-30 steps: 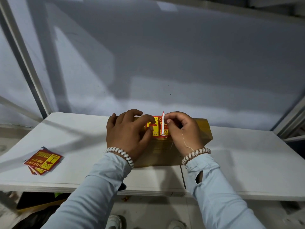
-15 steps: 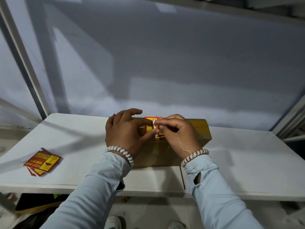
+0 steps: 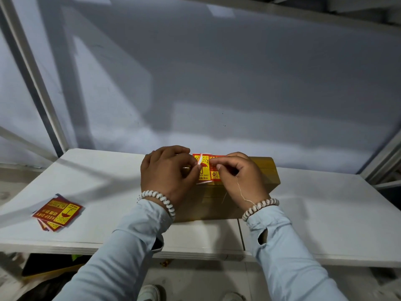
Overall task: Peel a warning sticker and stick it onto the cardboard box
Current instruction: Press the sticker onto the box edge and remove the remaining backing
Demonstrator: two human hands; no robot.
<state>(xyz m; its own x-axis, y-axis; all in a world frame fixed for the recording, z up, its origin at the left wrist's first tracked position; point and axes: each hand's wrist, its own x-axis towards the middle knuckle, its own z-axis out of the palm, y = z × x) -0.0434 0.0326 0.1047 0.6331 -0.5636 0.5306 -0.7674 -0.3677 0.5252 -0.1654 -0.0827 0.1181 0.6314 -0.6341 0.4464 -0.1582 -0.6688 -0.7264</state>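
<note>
A cardboard box (image 3: 263, 170) lies on the white table (image 3: 325, 213), and both hands work on top of it. The left hand (image 3: 167, 172) curls its fingers and pinches a thin white strip (image 3: 200, 162) — the backing — at the left end of the red and yellow sticker (image 3: 206, 170). The right hand (image 3: 240, 177) pinches the sticker's right part between thumb and forefinger. More stickers (image 3: 57, 211) lie in a small pile at the table's left, well apart from the box.

Head camera looks down, near the table (image 3: 325, 213).
</note>
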